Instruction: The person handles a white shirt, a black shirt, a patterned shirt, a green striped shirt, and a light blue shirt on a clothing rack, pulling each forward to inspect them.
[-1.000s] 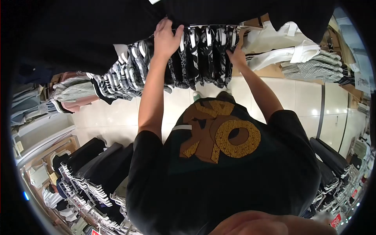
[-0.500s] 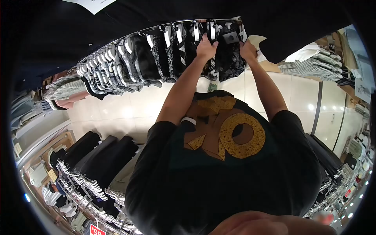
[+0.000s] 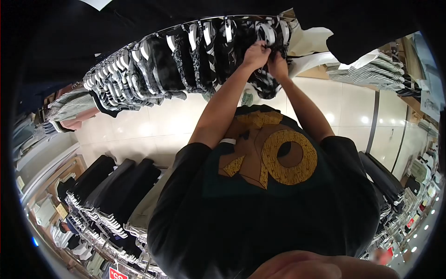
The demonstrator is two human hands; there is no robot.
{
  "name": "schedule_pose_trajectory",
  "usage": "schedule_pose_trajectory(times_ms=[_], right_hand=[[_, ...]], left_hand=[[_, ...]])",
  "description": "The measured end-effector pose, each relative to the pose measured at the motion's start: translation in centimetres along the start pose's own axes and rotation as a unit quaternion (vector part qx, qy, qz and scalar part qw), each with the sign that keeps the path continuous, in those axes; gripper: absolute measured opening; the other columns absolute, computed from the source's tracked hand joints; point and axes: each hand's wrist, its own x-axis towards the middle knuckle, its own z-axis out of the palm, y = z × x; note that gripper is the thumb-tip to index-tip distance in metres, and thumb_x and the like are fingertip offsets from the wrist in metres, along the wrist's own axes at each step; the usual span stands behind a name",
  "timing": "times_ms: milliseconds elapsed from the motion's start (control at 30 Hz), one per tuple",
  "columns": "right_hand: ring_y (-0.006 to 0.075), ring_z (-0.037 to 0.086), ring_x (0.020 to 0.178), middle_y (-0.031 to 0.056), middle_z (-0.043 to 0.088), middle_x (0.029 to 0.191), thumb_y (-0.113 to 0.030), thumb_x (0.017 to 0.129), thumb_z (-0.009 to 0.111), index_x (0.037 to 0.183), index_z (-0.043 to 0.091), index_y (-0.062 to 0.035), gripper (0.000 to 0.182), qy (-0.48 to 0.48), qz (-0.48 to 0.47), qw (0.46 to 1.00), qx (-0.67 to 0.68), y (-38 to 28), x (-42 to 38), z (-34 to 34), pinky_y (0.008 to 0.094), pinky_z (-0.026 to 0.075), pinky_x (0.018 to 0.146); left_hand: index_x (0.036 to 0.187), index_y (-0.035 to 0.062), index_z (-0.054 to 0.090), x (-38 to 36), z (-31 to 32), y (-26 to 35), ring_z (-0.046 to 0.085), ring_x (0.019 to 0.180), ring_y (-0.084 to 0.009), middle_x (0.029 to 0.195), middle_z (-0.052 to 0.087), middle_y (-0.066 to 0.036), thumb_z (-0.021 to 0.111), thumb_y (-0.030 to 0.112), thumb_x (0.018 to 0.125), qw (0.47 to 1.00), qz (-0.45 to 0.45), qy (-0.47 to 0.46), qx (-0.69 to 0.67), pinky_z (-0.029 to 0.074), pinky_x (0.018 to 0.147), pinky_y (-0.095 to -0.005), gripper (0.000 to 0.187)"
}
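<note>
Black-and-white patterned garments hang on white hangers along a rail (image 3: 186, 22) ahead of me. Close together near its right end, both hands are at one patterned garment (image 3: 267, 90). My left hand (image 3: 256, 56) has its fingers bent closed at the garment's upper part, just below a white hanger (image 3: 267, 33). Beside it, my right hand (image 3: 278, 68) is closed on the garment's right side. The fingertips of both hands are partly hidden by dark cloth.
Striped folded clothes (image 3: 371, 72) lie on a shelf to the right, near cream cloth (image 3: 311, 41). Black cloth (image 3: 353, 23) spreads above the rail. Dark trousers (image 3: 132, 186) hang on a rack at lower left. Pale floor tiles (image 3: 134, 132) run between.
My right hand has moved left and down, close to my left hand, which has shifted slightly right and down. The grey tag visible earlier between the hands is out of sight.
</note>
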Motion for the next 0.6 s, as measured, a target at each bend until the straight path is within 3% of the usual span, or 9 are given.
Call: schedule_pose_trajectory(times_ms=[33, 67, 133, 233, 333, 367, 400, 500, 600], right_hand=[[0.0569, 0.067, 0.096, 0.0372, 0.069, 0.096, -0.037, 0.099, 0.067, 0.112, 0.056, 0.0011, 0.042, 0.037, -0.050, 0.998, -0.015, 0.8, 0.6, 0.1, 0.0631, 0.052, 0.086], [0.0544, 0.066, 0.102, 0.0368, 0.069, 0.101, -0.041, 0.097, 0.069, 0.109, 0.060, 0.0041, 0.048, 0.040, -0.038, 0.998, -0.036, 1.9, 1.2, -0.4, 0.0596, 0.051, 0.088], [0.0537, 0.066, 0.105, 0.0370, 0.069, 0.105, -0.042, 0.098, 0.069, 0.112, 0.062, 0.0055, 0.050, 0.059, -0.026, 0.997, -0.041, 2.7, 1.8, -1.6, 0.0572, 0.052, 0.092], [0.0520, 0.066, 0.109, 0.0361, 0.069, 0.111, -0.044, 0.098, 0.068, 0.117, 0.060, 0.0067, 0.054, 0.056, 0.052, 0.995, -0.060, 3.1, 1.6, -1.7, 0.0546, 0.052, 0.096], [0.0526, 0.067, 0.108, 0.0349, 0.071, 0.108, -0.044, 0.098, 0.068, 0.122, 0.056, 0.0070, 0.058, 0.092, 0.048, 0.994, -0.036, 2.8, 0.5, -0.7, 0.0554, 0.052, 0.096], [0.0526, 0.063, 0.117, 0.0360, 0.066, 0.123, -0.040, 0.097, 0.071, 0.134, 0.048, 0.0068, 0.064, 0.079, 0.060, 0.995, -0.025, 2.8, 0.1, -0.2, 0.0546, 0.050, 0.102], [0.0526, 0.063, 0.117, 0.0360, 0.066, 0.123, -0.040, 0.097, 0.071, 0.134, 0.048, 0.0068, 0.064, 0.077, 0.061, 0.995, -0.026, 1.9, -0.8, -0.1, 0.0546, 0.050, 0.102], [0.0524, 0.045, 0.136, 0.0357, 0.045, 0.147, -0.025, 0.093, 0.075, 0.150, 0.037, 0.0074, 0.076, 0.175, -0.085, 0.981, 0.008, -1.3, -4.0, -0.5, 0.0531, 0.040, 0.114], [0.0527, 0.044, 0.136, 0.0339, 0.046, 0.147, -0.021, 0.095, 0.072, 0.152, 0.035, 0.0058, 0.073, 0.234, -0.182, 0.955, -0.030, -3.9, -5.3, -0.9, 0.0538, 0.037, 0.117]], left_hand=[[0.124, 0.0072, 0.068, -0.8, -0.1, -1.6, 0.073, 0.102, -0.0354, 0.116, 0.074, -0.016, 0.071, 0.023, 0.093, 0.995, 0.045, 0.092, 0.002, 0.057, 0.090, -0.0420, 0.034], [0.121, 0.0076, 0.068, -1.6, -0.6, -3.2, 0.074, 0.093, -0.0344, 0.109, 0.074, -0.014, 0.070, 0.015, 0.092, 0.979, 0.092, 0.185, 0.005, 0.058, 0.084, -0.0417, 0.029], [0.120, 0.0040, 0.063, -3.5, -2.6, -4.8, 0.069, 0.097, -0.0341, 0.107, 0.068, -0.015, 0.071, 0.009, 0.089, 0.917, 0.104, 0.375, 0.084, 0.056, 0.085, -0.0455, 0.033], [0.135, 0.0029, 0.055, -4.5, -4.3, -6.8, 0.066, 0.109, -0.0385, 0.117, 0.065, -0.019, 0.075, 0.013, 0.087, 0.913, 0.033, 0.385, 0.132, 0.054, 0.093, -0.0477, 0.053], [0.158, 0.0085, 0.030, -3.7, -5.0, -6.6, 0.060, 0.121, -0.0500, 0.132, 0.060, -0.026, 0.076, 0.019, 0.089, 0.965, -0.066, 0.241, 0.082, 0.050, 0.103, -0.0526, 0.084], [0.156, 0.0092, 0.031, -3.1, -5.5, -6.4, 0.062, 0.116, -0.0500, 0.130, 0.061, -0.027, 0.074, 0.018, 0.089, 0.970, -0.056, 0.225, 0.074, 0.052, 0.099, -0.0533, 0.080], [0.154, 0.0098, 0.033, -2.0, -5.7, -7.1, 0.065, 0.112, -0.0499, 0.129, 0.061, -0.028, 0.073, 0.016, 0.089, 0.975, -0.046, 0.208, 0.066, 0.053, 0.096, -0.0539, 0.076], [0.145, 0.0109, 0.037, -0.2, -4.5, -7.7, 0.068, 0.102, -0.0496, 0.121, 0.065, -0.029, 0.067, 0.012, 0.088, 0.978, -0.005, 0.175, 0.110, 0.055, 0.091, -0.0549, 0.064], [0.133, 0.0058, 0.043, -0.6, -1.2, -6.0, 0.069, 0.096, -0.0496, 0.102, 0.070, -0.027, 0.066, 0.012, 0.088, 0.988, 0.000, 0.130, 0.087, 0.055, 0.089, -0.0558, 0.051]])
